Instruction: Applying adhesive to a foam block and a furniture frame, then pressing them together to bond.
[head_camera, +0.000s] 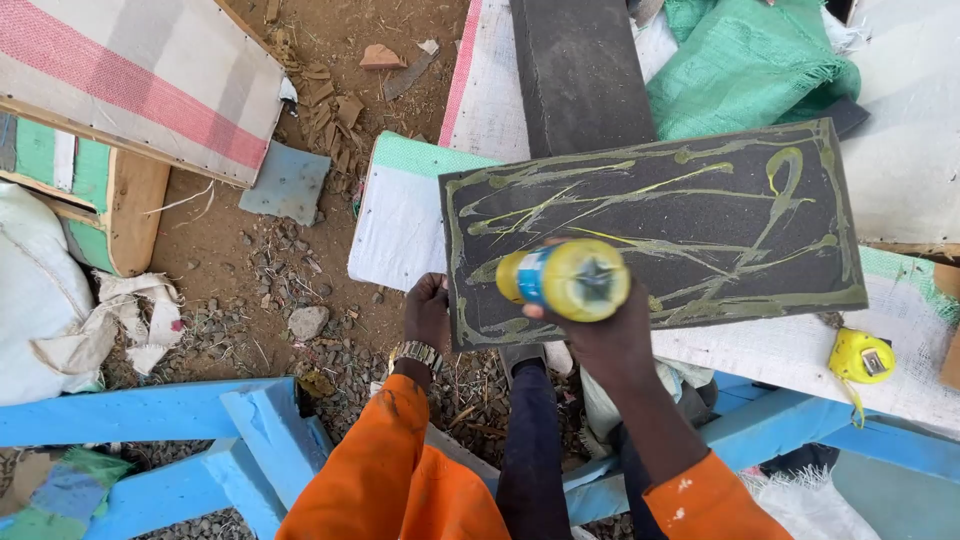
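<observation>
At frame centre the right hand (600, 335) wrapped its fingers round a yellow glue bottle (565, 280) over the dark foam panel (700, 215) while the left hand (428, 312) pinched the panel's lower-left edge; thinner, evenly spaced glue lines would probably bond better.

Both arms, in orange sleeves, reach up from the frame's bottom centre. The left hand (428, 312), a watch on its wrist, curls closed at centre-left; the right hand (600, 325), just right of it, is clenched, wrist bent.
</observation>
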